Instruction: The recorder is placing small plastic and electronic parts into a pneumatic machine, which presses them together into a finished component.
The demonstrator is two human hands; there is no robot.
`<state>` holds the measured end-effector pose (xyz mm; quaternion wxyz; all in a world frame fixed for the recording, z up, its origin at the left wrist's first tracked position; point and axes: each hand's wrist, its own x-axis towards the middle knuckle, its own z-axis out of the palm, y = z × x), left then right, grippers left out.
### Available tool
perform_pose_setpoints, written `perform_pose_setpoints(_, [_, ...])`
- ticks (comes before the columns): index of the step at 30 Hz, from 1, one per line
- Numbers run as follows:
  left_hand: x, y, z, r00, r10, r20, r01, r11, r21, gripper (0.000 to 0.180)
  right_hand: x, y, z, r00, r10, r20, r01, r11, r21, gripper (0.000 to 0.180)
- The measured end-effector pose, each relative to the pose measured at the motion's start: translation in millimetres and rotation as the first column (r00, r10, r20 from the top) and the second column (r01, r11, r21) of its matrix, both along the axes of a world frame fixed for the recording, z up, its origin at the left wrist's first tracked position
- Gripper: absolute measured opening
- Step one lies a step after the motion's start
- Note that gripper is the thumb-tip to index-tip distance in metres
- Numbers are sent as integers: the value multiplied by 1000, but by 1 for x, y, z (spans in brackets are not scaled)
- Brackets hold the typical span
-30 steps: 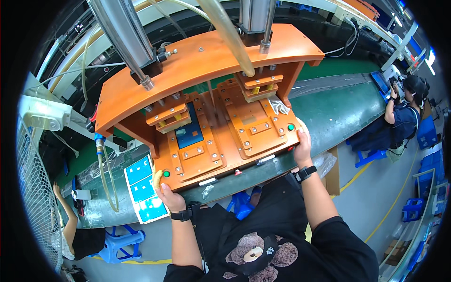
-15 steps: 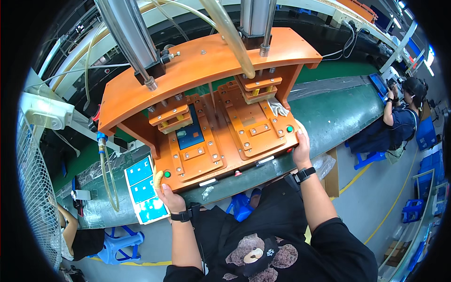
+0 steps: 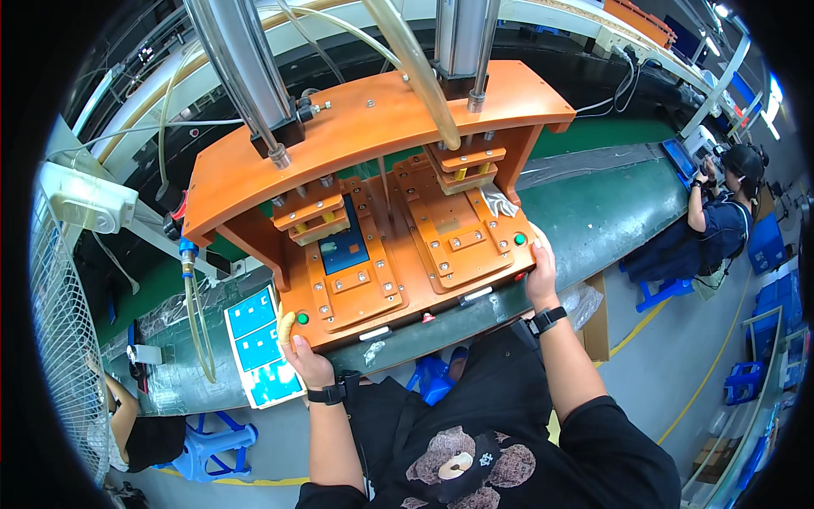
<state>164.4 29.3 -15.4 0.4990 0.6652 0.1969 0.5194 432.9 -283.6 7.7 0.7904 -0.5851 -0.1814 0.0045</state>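
An orange two-station press (image 3: 373, 127) stands before me on the bench, with two cylinders rising from it. My left hand (image 3: 309, 363) lies along its front left corner, a yellow cover on one finger, close to the left green button (image 3: 303, 319). At the front right corner, fingers stretched along the side, is my right hand (image 3: 540, 273), next to the right green button (image 3: 520, 240). Both hands are open and appear to touch the base edge; their undersides are hidden. A dark blue sheet (image 3: 346, 256) lies in the left fixture, partly below the raised press head (image 3: 315, 217). The right fixture (image 3: 465, 233) shows bare orange plate.
Blue-and-white printed sheets (image 3: 259, 343) lie left of the press. A crumpled pale cloth (image 3: 498, 202) rests by the right fixture. Hoses (image 3: 199, 314) hang at the left. A co-worker (image 3: 721, 212) sits far right; another person's arm (image 3: 123, 407) shows at left. A carton (image 3: 596, 327) stands below.
My view has shifted slightly, so the press sits a little lower in the picture. Both hands keep their places at its corners, and the press heads look unchanged.
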Motion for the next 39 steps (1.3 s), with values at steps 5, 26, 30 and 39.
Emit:
perform_pose_setpoints(5, [-2,-1,3,998,30,-61,-27,999,46,40,1,-1,-3,1000,7,-11,-7,1000,0,46])
perform_pose_setpoints(26, [-11,8,-9,999,-7,-40,8,1000,19,42,-62,-2,84,992,-94,-84,107,980,167,59])
perform_pose_setpoints(30, [5,-3,2,999,-37,23,40,993,-114,44,-131,12,158,893,424,151,-450,844,292,52])
perform_pose_setpoints(39, [0,0,8,991,-121,54,126,986,-110,50,-192,-45,198,257,935,244,-693,2,721,52])
